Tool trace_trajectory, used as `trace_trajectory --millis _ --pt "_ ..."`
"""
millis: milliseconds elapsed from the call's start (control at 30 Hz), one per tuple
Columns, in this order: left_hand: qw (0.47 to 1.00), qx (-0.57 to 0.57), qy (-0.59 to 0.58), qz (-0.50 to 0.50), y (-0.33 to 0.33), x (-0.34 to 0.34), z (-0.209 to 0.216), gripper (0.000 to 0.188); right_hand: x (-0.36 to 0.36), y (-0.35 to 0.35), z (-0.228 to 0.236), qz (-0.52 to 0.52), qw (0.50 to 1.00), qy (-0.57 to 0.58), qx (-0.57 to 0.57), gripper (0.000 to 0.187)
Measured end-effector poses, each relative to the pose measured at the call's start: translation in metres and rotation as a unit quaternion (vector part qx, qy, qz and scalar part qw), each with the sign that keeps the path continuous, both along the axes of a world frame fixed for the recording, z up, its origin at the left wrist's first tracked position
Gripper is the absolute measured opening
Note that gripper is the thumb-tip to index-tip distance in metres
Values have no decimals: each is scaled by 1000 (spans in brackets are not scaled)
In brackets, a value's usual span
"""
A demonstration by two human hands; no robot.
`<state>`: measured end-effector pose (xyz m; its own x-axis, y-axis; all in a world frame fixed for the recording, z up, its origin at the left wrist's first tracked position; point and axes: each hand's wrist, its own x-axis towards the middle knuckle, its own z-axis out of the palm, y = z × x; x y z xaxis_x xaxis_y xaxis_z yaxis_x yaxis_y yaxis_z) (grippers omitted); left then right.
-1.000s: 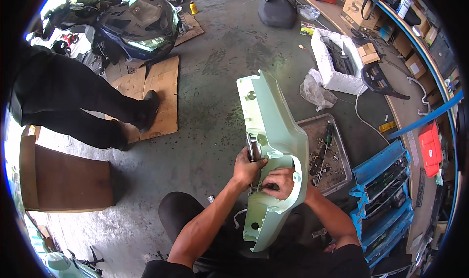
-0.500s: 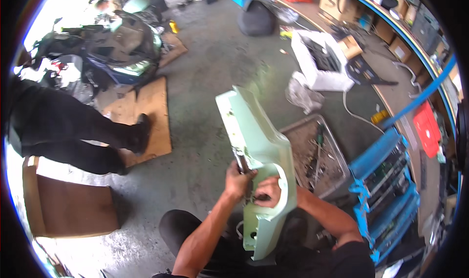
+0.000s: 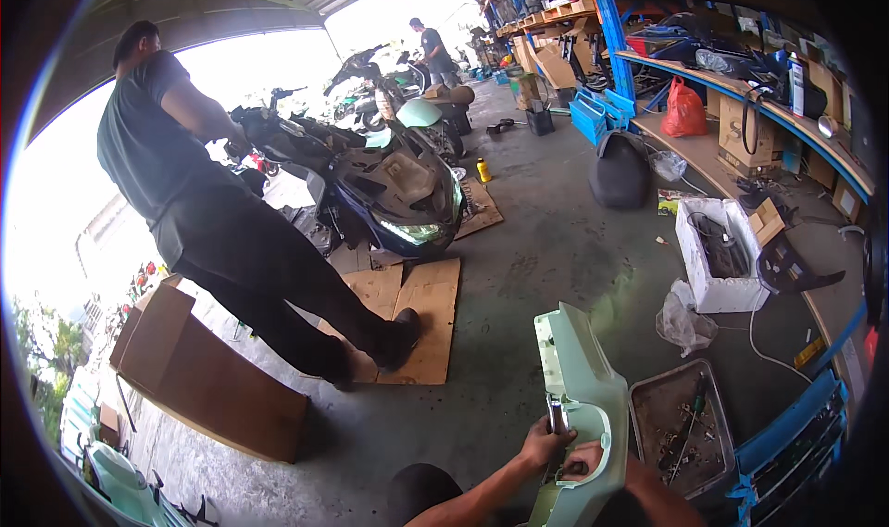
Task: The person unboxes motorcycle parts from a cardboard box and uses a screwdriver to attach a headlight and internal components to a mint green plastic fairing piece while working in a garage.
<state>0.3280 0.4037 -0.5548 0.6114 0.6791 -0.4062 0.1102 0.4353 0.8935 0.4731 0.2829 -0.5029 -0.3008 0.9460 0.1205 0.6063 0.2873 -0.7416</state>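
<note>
A pale green moulded plastic panel [image 3: 582,358], like a scooter body panel, stands tilted in front of me at the lower right. It has a rounded cut-out along one side. My left hand [image 3: 543,445] is closed at the panel's left edge, around a shiny metal cylinder [image 3: 556,418] that sticks up out of the fist. Inside the cut-out, my right hand [image 3: 585,457] has curled fingers, with something small and dark at them. The right forearm passes behind the panel. The panel's lower end runs out of view.
A metal tray [image 3: 685,425] with a screwdriver and loose small parts lies right of the panel. Beyond are a white foam box [image 3: 718,258] and shelving [image 3: 741,78]. A person [image 3: 213,166] stands at left on cardboard [image 3: 431,319], beside a partly stripped scooter [image 3: 398,189] and a cardboard box [image 3: 218,379].
The view has swung up and left, so the hands and panel sit lower and further right in it. Both hands keep about the same place on the panel.
</note>
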Motion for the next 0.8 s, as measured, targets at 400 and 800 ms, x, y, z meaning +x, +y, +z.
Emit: trace_trajectory --millis 400,800 --pt "999 27 24 -22 1 0 7 37 -5 1 -16 -8 999 7 41 19" --pt "1000 15 4 -23 4 -1 2 34 113 -36 31 -418 905 13 -75 29"
